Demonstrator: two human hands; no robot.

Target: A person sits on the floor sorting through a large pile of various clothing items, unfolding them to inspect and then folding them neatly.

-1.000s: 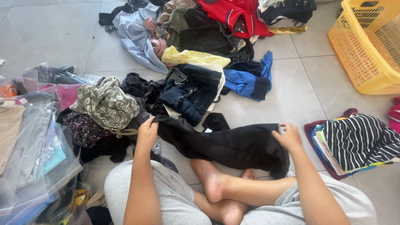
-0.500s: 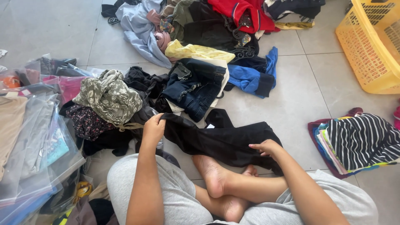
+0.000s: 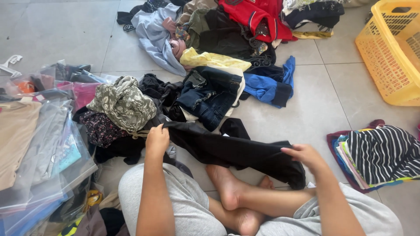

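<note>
Gripping a soft, creased black garment (image 3: 236,150) with both hands

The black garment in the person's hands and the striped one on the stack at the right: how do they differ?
The black garment is plain and dark; the striped garment is black and white. The black one lies stretched across the floor between the left hand and the right hand; the striped one is folded, untouched, atop a neat stack. Both are clothing, low on the tiled floor.

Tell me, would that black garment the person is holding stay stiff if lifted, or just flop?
The black garment would probably flop: it sags and creases between the left hand and right hand. It looks fairly light, thin cloth lying flat. It is unlikely to roll or slide on the floor.
</note>
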